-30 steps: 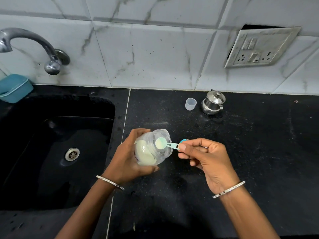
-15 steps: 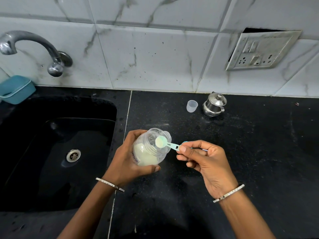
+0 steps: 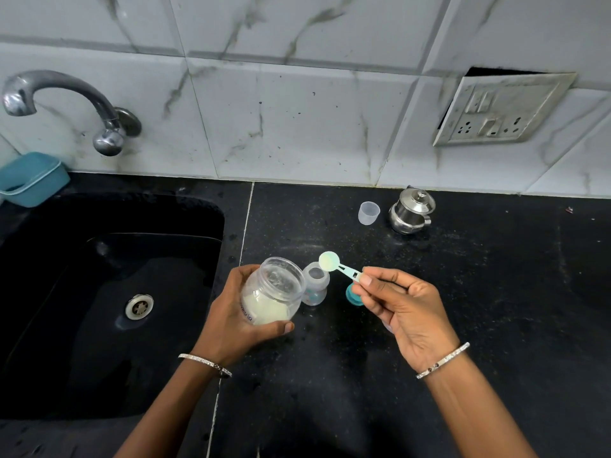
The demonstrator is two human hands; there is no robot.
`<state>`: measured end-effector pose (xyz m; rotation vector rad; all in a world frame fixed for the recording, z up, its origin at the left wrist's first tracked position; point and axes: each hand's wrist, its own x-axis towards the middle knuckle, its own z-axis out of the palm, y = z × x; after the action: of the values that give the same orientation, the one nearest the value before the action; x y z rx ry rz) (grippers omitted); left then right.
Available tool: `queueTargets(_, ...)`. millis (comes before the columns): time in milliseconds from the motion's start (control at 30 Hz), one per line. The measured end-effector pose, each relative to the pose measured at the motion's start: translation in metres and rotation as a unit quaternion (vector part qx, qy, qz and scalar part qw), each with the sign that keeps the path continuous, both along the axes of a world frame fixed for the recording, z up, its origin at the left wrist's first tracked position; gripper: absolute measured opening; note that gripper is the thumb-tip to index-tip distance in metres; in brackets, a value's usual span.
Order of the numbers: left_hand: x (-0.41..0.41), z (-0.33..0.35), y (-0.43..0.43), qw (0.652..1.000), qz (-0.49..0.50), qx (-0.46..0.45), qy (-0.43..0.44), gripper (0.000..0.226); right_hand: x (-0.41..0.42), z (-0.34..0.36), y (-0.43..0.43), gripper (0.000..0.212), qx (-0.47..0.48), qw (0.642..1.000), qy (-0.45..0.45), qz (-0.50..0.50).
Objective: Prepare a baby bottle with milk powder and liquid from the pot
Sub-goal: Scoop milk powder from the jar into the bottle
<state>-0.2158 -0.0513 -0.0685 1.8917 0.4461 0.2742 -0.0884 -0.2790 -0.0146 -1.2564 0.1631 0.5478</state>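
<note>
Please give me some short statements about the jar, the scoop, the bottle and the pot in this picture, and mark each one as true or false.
1. The left hand grips the powder jar. True.
2. The scoop pinched by the right hand is empty. False: its bowl holds pale powder.
3. The steel pot has its lid on. True.
4. The baby bottle lies on its side. False: it stands upright on the counter, mouth open, next to the jar.
</note>
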Motion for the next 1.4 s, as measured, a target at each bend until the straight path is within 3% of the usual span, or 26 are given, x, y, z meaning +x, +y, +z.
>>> queueTargets(200,-0.005,-0.006,0.007,0.999,0.025,-0.035,-0.008,0.102,0.009,-0.021,0.014,0.015,-0.08,0.99,-0.113,0.012)
queueTargets(333,-0.007,-0.007,0.01,0.998,0.03,-0.047,-0.01,0.103,0.01,-0.034,0.022,0.014,-0.186,0.956,-0.227,0.023)
queueTargets(500,-0.009,-0.009,0.012,0.998,0.028,-0.053,-0.007,0.102,0.008,-0.045,0.024,0.014,-0.312,0.869,-0.381,0.053)
queueTargets(733,-0.006,-0.01,0.01,0.998,0.02,-0.058,-0.011,0.101,0.005,-0.054,0.021,0.02,-0.388,0.688,-0.611,0.056)
queueTargets(800,-0.005,-0.01,0.01,0.998,0.02,-0.058,-0.012,0.101,0.003,-0.055,0.022,0.023,-0.398,0.657,-0.638,0.055)
queueTargets(1200,-0.007,-0.014,0.01,0.998,0.019,-0.057,-0.007,0.104,0.001,-0.06,0.021,0.035,-0.405,0.622,-0.667,0.056)
queueTargets(1400,-0.007,-0.013,0.008,0.998,0.015,-0.055,-0.011,0.103,-0.001,-0.06,0.02,0.033,-0.402,0.626,-0.667,0.044)
